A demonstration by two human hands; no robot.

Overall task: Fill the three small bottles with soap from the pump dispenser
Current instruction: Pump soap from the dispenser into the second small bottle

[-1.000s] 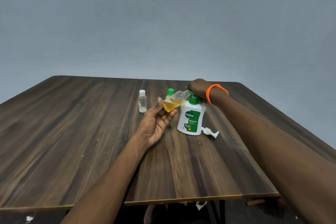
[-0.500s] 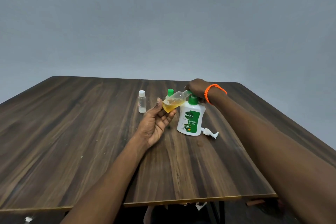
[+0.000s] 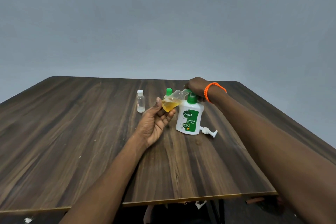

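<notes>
My left hand (image 3: 155, 123) holds a small clear bottle (image 3: 171, 102) tilted, its mouth up against the green spout of the white Dettol pump dispenser (image 3: 190, 119). Amber soap lies in the lower part of that bottle. My right hand (image 3: 195, 86), with an orange wristband, rests on top of the green pump head. A second small bottle with a green cap (image 3: 169, 91) stands just behind the held one, mostly hidden. A third small clear bottle with a white cap (image 3: 140, 101) stands upright to the left.
A loose white pump piece (image 3: 208, 131) lies on the dark wooden table (image 3: 72, 132) just right of the dispenser's base. The table's near edge runs below my forearms. A grey wall stands behind the table.
Almost nothing has moved. Both hands keep their places at the dispenser, and the tilted bottle stays at the spout.
</notes>
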